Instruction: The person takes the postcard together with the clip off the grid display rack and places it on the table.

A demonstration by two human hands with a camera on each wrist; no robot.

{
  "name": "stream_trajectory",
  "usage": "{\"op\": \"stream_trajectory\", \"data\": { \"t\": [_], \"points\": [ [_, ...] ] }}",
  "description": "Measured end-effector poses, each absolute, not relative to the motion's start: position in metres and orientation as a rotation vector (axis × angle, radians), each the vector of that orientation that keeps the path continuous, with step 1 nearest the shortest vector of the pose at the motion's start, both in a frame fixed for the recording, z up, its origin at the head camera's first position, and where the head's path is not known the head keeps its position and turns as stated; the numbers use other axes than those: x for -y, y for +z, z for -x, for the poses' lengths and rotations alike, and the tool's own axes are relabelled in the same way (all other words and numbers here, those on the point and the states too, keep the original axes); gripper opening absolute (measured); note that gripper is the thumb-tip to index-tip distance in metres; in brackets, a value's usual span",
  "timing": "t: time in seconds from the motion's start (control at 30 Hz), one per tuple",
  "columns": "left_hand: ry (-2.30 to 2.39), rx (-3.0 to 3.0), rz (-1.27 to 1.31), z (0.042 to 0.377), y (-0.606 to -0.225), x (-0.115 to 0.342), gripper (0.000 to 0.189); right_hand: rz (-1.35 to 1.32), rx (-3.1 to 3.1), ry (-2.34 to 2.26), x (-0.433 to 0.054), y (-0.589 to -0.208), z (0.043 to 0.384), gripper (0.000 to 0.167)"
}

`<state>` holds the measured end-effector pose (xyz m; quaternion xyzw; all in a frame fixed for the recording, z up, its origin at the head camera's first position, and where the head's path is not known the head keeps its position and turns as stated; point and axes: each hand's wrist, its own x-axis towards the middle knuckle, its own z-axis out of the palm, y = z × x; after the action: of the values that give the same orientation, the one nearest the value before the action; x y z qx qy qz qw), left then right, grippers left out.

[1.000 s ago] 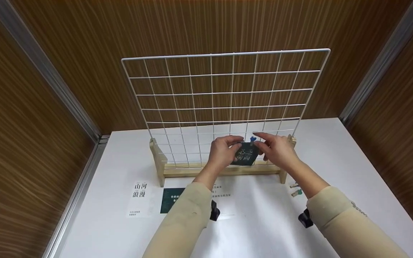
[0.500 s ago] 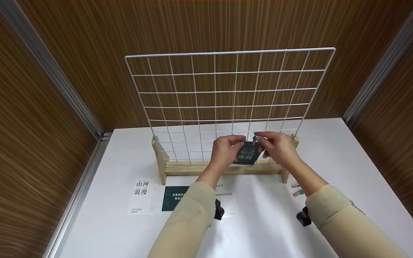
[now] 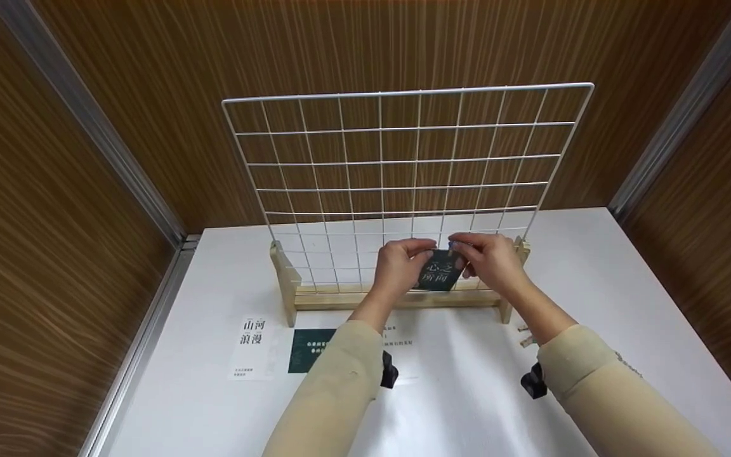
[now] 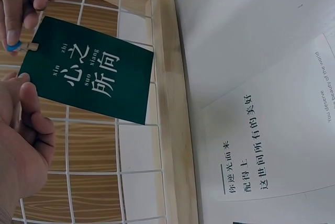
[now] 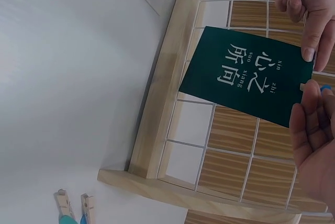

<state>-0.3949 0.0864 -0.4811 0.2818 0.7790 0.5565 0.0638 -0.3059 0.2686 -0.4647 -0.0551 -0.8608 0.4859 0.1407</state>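
A dark green card with white characters (image 3: 436, 273) stands against the white wire grid (image 3: 397, 163), low and right of its middle. My left hand (image 3: 397, 270) pinches the card's top edge between thumb and fingers. With thumb and index finger, my right hand (image 3: 492, 260) pinches a small wooden clothespin with a blue top (image 4: 23, 46) at that same edge. The clothespin's jaws sit over the card edge; whether they also catch a grid wire cannot be told. In the right wrist view the card (image 5: 235, 77) hangs slightly tilted before the grid.
A wooden stand (image 3: 403, 301) carries the grid on the white table (image 3: 467, 393). A white card (image 3: 251, 349), a green card (image 3: 308, 349) and another white card (image 4: 282, 130) lie in front. Two more clothespins (image 5: 64, 203) lie to the right. Wood-grain walls (image 3: 365, 44) enclose the table.
My right thumb and index finger have closed in on the blue-topped clothespin, covering more of it. The card and left hand stay nearly in place; the head view has shifted slightly.
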Motion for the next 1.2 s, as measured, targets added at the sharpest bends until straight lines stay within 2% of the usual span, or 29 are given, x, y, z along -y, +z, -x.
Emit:
{"op": "stream_trajectory", "data": {
  "t": [0.83,1.2],
  "points": [
    [1.682,-2.338,-0.808,0.394,-0.480,-0.092,0.021,0.160,2.388,1.268,-0.265,-0.465,0.297,0.020],
    [1.681,-2.376,-0.755,0.390,-0.477,-0.090,0.020,0.214,2.348,1.409,-0.265,-0.472,0.290,0.022]
  ]
}}
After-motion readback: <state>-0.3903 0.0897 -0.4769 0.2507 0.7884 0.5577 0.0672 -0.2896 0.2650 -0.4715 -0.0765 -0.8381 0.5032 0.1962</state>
